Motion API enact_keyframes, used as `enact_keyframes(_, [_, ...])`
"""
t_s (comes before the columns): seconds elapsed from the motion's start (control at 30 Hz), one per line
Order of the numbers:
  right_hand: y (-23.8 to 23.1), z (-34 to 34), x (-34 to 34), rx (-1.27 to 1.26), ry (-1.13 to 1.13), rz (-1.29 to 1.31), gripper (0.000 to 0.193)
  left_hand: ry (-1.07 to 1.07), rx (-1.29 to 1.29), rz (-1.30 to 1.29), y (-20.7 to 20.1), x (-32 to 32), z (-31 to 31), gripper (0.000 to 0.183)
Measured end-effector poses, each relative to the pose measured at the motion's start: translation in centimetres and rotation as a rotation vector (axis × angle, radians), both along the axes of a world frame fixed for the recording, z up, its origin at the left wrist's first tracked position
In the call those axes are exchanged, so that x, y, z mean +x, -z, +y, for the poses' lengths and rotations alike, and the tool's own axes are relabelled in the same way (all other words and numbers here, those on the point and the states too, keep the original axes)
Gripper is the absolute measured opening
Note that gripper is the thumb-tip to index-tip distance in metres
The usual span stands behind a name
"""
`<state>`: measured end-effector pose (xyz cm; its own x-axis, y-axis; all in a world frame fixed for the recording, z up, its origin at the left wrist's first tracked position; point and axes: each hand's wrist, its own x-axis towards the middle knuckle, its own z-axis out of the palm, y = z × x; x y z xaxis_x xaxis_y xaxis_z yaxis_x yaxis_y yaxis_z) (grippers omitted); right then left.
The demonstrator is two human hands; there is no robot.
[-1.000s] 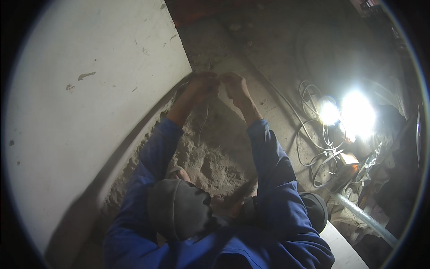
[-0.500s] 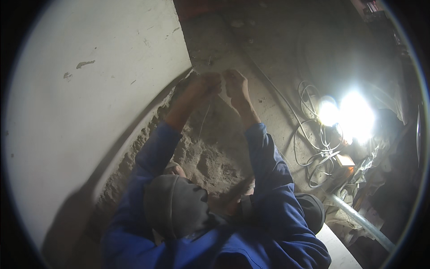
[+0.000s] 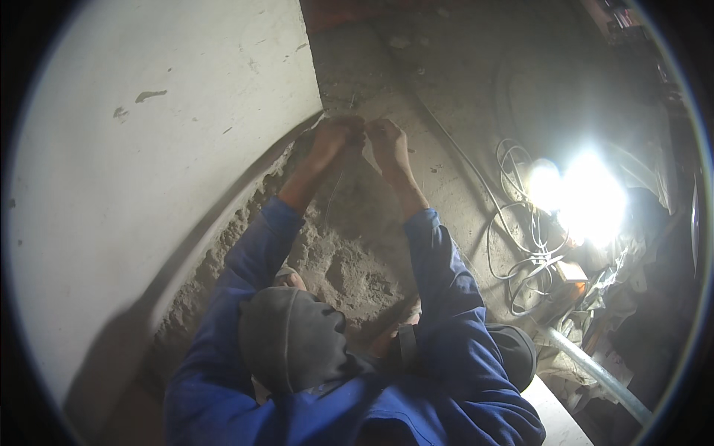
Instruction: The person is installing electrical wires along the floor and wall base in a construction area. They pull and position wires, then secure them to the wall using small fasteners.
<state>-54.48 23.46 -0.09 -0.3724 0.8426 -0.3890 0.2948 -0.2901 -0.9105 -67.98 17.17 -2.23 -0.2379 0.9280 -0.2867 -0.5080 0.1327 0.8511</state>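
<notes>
I see both hands stretched forward and brought together at the foot of the white wall [image 3: 149, 186], where it meets the concrete floor [image 3: 446, 186]. The left hand [image 3: 332, 139] and the right hand [image 3: 388, 141] are both clenched, almost touching, and a thin wire [image 3: 332, 195] hangs down from between them over the loose sandy soil [image 3: 349, 260]. It seems they pinch this wire, but the fingers are too small and dark for me to be sure of the grip.

To do this step well, I think the hands should stay close together, so the wire does not slip or kink, and any pull should be steady. The light is poor at that corner; the bright lamp [image 3: 587, 197] stands well apart on the right, beside a tangle of white cables [image 3: 520, 238], so slow work by touch is wise.
</notes>
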Motion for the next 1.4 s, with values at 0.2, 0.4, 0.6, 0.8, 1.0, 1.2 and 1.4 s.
enact_keyframes(0.2, [0.5,0.2,0.1,0.024,0.004,-0.001,0.023,0.042,-0.137,0.712,-0.6,0.0,1.1,0.033])
enact_keyframes(0.4, [1.9,0.2,-0.1,0.364,-0.074,-0.007,0.020,0.042,-0.169,0.709,-1.6,0.0,1.4,0.030])
enact_keyframes(0.6, [1.5,0.1,0.1,0.049,0.044,0.115,0.020,-0.054,-0.206,0.505,-2.3,0.6,1.3,0.028])
enact_keyframes(0.8, [-0.6,0.4,0.6,-0.010,-0.047,0.032,0.023,-0.002,-0.124,0.480,-0.2,-1.0,0.8,0.035])
enact_keyframes(1.0, [-1.3,0.4,0.5,-0.046,-0.044,0.007,0.020,-0.048,-0.219,0.557,-0.7,-0.7,1.0,0.037])
enact_keyframes(1.2, [1.4,1.2,0.0,0.170,-0.070,0.067,0.020,-0.175,-0.055,0.386,-2.4,0.4,0.6,0.037])
enact_keyframes(1.4, [2.0,1.6,-0.2,0.073,0.032,0.003,0.019,0.221,0.024,0.806,0.2,-0.3,0.1,0.034])
